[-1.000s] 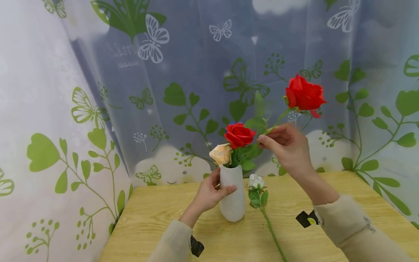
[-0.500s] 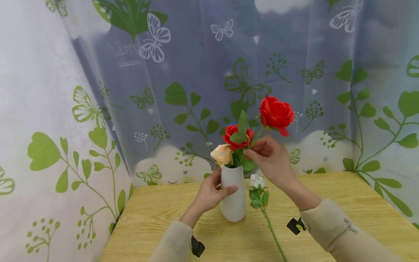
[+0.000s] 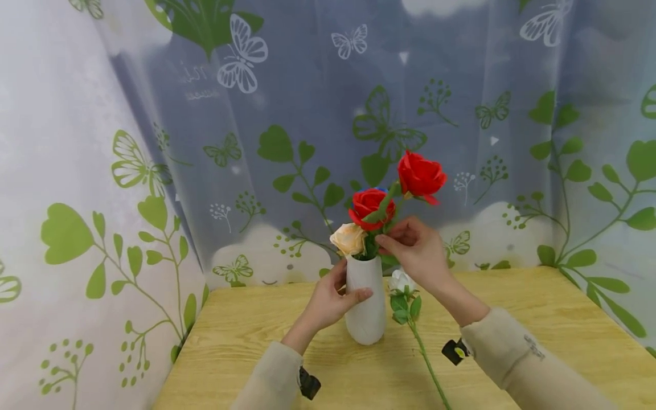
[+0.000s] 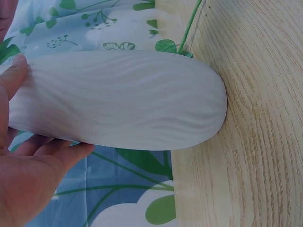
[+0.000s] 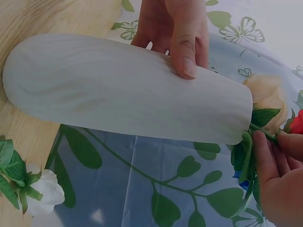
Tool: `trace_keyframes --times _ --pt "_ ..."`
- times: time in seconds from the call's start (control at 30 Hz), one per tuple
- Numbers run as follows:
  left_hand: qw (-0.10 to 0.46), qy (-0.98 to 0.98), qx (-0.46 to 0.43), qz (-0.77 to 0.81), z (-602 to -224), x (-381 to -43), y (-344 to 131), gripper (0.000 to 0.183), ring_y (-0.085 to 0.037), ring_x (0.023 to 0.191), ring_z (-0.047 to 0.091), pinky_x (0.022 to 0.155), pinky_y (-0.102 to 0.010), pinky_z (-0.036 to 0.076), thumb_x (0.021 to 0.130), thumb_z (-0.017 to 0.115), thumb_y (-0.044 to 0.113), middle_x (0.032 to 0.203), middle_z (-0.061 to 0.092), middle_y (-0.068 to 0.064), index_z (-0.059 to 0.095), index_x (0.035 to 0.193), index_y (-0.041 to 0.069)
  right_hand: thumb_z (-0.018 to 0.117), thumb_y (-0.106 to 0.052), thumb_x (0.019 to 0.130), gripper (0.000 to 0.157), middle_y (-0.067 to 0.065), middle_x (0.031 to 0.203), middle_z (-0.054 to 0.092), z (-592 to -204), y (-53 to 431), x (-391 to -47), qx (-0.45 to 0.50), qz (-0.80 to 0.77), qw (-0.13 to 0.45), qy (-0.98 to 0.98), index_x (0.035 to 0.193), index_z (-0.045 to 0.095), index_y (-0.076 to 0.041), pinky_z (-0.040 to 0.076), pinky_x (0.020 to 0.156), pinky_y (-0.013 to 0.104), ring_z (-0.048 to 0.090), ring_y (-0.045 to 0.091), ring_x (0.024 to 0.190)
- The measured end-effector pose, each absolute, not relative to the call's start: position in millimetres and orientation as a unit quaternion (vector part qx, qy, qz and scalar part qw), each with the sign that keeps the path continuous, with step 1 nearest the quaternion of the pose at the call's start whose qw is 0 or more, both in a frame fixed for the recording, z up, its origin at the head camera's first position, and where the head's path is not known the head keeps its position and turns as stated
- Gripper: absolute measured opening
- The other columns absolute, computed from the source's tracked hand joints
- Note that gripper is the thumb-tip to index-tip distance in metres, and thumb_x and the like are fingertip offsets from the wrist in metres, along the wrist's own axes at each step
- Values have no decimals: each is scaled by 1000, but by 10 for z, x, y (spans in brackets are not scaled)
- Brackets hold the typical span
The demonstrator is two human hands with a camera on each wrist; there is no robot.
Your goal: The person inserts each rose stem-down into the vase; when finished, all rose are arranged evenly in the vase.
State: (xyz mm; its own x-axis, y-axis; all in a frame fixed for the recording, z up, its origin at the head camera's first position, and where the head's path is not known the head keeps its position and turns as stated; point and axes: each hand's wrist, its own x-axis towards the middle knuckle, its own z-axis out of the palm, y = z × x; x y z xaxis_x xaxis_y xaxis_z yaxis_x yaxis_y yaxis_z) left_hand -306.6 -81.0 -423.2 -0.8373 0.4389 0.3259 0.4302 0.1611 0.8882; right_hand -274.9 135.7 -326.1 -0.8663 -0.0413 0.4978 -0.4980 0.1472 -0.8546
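Note:
A white vase (image 3: 365,304) with wavy ridges stands upright on the table. My left hand (image 3: 333,299) grips its upper part, thumb across the near side and fingers behind. At the mouth, my right hand (image 3: 417,250) pinches the green stem of a red rose (image 3: 422,175), whose bloom leans up and to the right. The right wrist view shows the stem (image 5: 262,132) between thumb and fingers, right at the vase's rim. A cream rose (image 3: 349,239), another red rose (image 3: 370,208) and a partly hidden blue flower (image 5: 241,179) are in the vase.
A white rose (image 3: 402,282) with a long green stem lies on the wooden table (image 3: 246,341), right of the vase. A curtain (image 3: 297,85) printed with butterflies and leaves hangs behind the table and along its sides.
My right hand has brought the red rose down and left, from beside the bouquet to the vase's mouth. The left hand keeps its grip on the vase.

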Motion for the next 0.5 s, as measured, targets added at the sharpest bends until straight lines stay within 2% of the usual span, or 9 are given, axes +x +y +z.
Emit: trace_keyframes --times 0.3,0.5 --pt "6 761 287 581 -4208 -3050 -809 73 -29 133 63 107 -48 56 98 79 28 146 63 -11 42 161 20 75 -1 96 20 29 101 72 -3238 1344 -2781 191 622 167 -740 105 60 8 66 77 30 77 11 80" --pt "4 763 286 579 -4195 -3043 -805 76 -30 134 63 108 -49 56 98 79 28 147 62 -11 40 162 21 75 -4 98 18 25 101 73 -3234 1348 -2807 206 592 154 -764 106 62 5 65 80 30 79 19 87"
